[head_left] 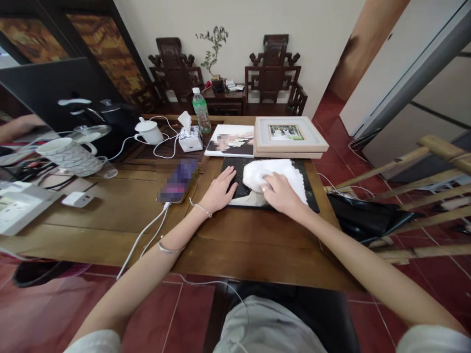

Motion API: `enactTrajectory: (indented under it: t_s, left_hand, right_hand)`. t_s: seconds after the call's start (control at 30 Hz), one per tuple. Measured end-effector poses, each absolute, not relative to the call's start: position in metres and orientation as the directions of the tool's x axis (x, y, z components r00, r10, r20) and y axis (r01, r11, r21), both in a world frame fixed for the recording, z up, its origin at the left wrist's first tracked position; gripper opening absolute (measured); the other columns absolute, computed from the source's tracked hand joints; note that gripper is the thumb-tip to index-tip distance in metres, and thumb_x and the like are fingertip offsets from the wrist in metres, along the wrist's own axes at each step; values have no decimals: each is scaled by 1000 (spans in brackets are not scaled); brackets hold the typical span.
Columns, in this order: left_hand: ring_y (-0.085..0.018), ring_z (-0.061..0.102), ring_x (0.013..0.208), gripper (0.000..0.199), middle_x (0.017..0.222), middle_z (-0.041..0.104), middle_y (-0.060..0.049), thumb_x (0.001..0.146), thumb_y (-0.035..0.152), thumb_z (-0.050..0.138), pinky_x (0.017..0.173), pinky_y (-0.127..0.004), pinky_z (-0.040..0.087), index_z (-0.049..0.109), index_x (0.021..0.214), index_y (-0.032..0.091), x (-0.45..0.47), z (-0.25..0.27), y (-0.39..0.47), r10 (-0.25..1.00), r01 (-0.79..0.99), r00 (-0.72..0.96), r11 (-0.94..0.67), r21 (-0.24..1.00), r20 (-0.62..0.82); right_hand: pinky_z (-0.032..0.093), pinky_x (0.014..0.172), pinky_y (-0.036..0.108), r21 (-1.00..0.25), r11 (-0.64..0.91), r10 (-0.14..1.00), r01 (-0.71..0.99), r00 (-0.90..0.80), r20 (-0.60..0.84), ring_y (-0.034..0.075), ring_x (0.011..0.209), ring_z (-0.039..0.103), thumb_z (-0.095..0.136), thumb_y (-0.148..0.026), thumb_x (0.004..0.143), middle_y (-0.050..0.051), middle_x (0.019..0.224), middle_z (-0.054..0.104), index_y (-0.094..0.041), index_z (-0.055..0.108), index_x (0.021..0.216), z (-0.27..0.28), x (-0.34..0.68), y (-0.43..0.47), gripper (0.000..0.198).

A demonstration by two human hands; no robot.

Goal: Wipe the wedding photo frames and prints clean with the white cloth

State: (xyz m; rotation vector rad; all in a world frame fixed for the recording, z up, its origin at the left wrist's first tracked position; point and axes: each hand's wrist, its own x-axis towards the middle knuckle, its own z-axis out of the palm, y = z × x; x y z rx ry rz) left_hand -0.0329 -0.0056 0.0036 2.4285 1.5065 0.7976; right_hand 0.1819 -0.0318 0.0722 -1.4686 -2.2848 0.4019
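A dark picture panel [239, 169] lies flat on the wooden table, its lower part showing something pale. My left hand [220, 189] rests flat with fingers spread on the panel's left edge. Bunched under the fingers of my right hand [280, 191] is a white cloth [294, 171], pressed against the panel and covering much of its right side. The hand's fingers are closed on the cloth and slightly blurred. Just beyond the panel lie a white-edged photo print [231, 139] and a stack of framed pictures [290, 135].
Left of the panel are a phone [180, 181] on a white cable, a tissue box [191, 139], a green-labelled bottle [201, 110] and a lidded white cup [149, 131]. Farther left stand a patterned mug [68, 156] and a power strip [22, 208]. A bamboo chair [423, 196] is at right.
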Motion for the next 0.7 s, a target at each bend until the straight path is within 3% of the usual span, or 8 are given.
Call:
enactTrajectory:
  t_s: [0.07,0.2,0.43,0.57,0.7]
  left_hand:
    - [-26,31,141,49,148,39,-19,94,31,38,113,-45,32,46,136,6,-32,3,-5,868,779,346,-478,406,356]
    - [-25,31,141,49,148,39,-18,94,31,37,114,-44,31,46,136,7,-31,4,-6,870,785,340,-471,402,356]
    - [-26,29,142,50,149,37,-18,94,32,38,114,-46,30,46,136,7,-32,6,-6,884,774,333,-455,440,328]
    - [-24,33,140,51,147,42,-17,95,36,35,116,-44,26,49,134,7,-33,6,-5,898,701,279,-433,567,341]
    - [-21,41,136,57,144,47,-12,99,47,26,117,-40,26,44,139,12,-33,9,-4,921,492,118,-379,784,371]
  right_hand:
    - [28,103,52,-477,450,891,755,-420,175,29,110,51,39,-20,84,12,100,64,-19,61,83,70,191,-64,22]
    - [20,109,55,-565,501,840,656,-526,134,25,105,53,39,-14,82,8,101,63,-22,57,75,74,204,-109,21]
    - [34,98,48,-474,446,888,759,-443,126,29,103,55,39,-20,83,12,93,65,-19,62,79,77,186,-59,24]
    - [39,86,41,-418,393,919,819,-362,155,29,94,58,37,-20,84,14,89,67,-16,62,78,78,161,-5,26]
    - [37,89,44,-411,445,895,795,-392,211,30,100,55,38,-20,83,14,97,67,-15,64,84,75,137,18,26]
